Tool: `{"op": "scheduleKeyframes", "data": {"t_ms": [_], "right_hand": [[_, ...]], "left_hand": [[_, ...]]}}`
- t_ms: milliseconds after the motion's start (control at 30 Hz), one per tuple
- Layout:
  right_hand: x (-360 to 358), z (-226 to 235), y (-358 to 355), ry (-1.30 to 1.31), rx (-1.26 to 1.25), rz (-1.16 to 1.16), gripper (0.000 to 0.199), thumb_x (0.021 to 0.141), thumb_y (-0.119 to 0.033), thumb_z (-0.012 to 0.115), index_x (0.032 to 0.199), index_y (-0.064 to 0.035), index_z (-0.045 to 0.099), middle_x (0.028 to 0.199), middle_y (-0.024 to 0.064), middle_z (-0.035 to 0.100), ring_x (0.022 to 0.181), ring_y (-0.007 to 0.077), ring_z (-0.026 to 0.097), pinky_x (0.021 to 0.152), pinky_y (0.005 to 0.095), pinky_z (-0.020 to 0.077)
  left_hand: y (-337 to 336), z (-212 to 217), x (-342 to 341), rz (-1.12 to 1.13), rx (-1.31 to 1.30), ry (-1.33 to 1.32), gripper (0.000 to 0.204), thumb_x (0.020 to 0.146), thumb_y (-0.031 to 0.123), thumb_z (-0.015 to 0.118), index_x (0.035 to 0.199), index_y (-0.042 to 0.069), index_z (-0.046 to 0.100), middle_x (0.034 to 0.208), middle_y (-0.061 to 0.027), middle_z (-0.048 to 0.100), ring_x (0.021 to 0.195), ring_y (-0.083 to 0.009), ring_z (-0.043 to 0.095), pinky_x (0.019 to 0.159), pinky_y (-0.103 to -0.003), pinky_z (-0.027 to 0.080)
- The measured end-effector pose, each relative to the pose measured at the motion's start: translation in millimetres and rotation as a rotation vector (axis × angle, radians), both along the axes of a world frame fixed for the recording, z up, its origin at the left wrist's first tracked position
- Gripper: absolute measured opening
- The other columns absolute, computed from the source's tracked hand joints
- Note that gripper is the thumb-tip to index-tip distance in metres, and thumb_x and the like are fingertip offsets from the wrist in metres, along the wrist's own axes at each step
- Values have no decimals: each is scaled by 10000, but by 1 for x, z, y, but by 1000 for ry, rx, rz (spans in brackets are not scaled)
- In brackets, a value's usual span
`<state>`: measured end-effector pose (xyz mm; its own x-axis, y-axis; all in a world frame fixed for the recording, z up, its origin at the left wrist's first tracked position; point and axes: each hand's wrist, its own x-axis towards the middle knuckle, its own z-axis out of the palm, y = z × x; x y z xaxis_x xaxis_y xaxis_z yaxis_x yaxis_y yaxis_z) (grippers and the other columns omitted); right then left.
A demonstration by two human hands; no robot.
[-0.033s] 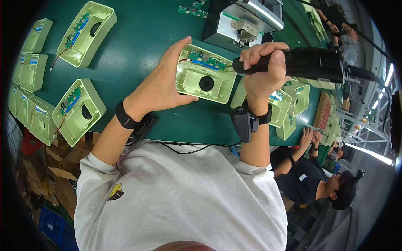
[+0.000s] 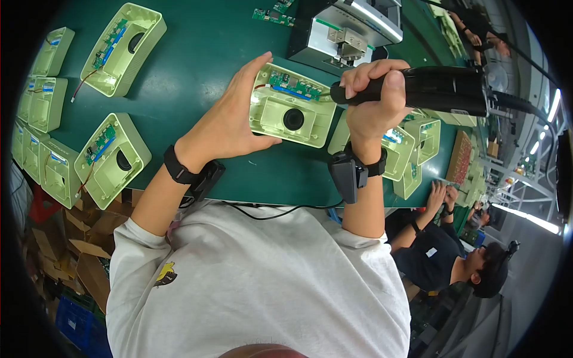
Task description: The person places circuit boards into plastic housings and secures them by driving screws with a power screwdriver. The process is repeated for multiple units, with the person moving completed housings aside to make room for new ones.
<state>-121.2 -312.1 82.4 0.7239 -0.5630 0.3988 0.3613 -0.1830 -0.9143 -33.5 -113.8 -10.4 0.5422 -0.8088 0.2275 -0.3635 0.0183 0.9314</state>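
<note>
A pale green plastic housing (image 2: pixel 325 124) lies open side up on the bench in front of me. Inside it are a green circuit board (image 2: pixel 294 85) with a blue strip and a round black speaker (image 2: pixel 293 119). My left hand (image 2: pixel 230 122) grips the housing by its left end, thumb along the near side and fingers at the far side. In my right hand (image 2: pixel 376 98) is a black corded electric screwdriver (image 2: pixel 444 90), fingers wrapped round it. Its front end is over the housing's far right corner; the bit cannot be made out.
Similar housings (image 2: pixel 122 51) stand at the left, and more (image 2: pixel 401 152) beside my right forearm. A silver and black machine (image 2: pixel 334 42) stands beyond the housing, with loose circuit boards (image 2: pixel 273 17) nearby. Cardboard boxes (image 2: pixel 89 262) are lower left. A co-worker (image 2: pixel 433 256) sits at the right.
</note>
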Motion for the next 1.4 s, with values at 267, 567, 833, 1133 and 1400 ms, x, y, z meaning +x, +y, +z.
{"op": "scheduleKeyframes", "data": {"t_ms": [267,567,833,1133,1400], "right_hand": [[14,34,-17,-111,-47,-3,318,1000,-351,589,934,-43,543,682,91,528,546,217,498,586,409,477],[40,42,-26,-72,-65,-76,307,1001,-352,586,938,-54,549,695,91,527,562,224,501,632,419,482],[38,13,42,-65,69,164,281,972,-286,625,941,-21,538,689,105,511,575,216,499,586,404,483],[39,4,43,-14,-24,143,287,967,-269,650,944,-8,531,700,119,528,585,209,516,563,378,484],[43,-4,37,-45,-67,89,305,977,-269,667,964,7,540,674,100,511,553,204,509,552,376,483]], "left_hand": [[-3,1,-3,-1,-51,37,1286,665,126,951,1675,42,160,1619,-245,419,1489,-430,452,1236,-466,407],[-4,0,-4,17,-29,44,1339,648,96,980,1678,50,126,1649,-227,408,1522,-408,432,1255,-481,382],[-2,2,-5,29,-9,73,1364,634,119,996,1684,73,127,1644,-217,416,1517,-401,437,1249,-481,395],[-1,2,-5,27,-10,86,1364,637,121,997,1684,70,125,1638,-213,420,1515,-401,437,1252,-478,392],[-5,1,-7,39,-46,-13,1298,642,142,983,1662,46,185,1521,-257,520,1404,-420,545,1176,-451,473]]}}
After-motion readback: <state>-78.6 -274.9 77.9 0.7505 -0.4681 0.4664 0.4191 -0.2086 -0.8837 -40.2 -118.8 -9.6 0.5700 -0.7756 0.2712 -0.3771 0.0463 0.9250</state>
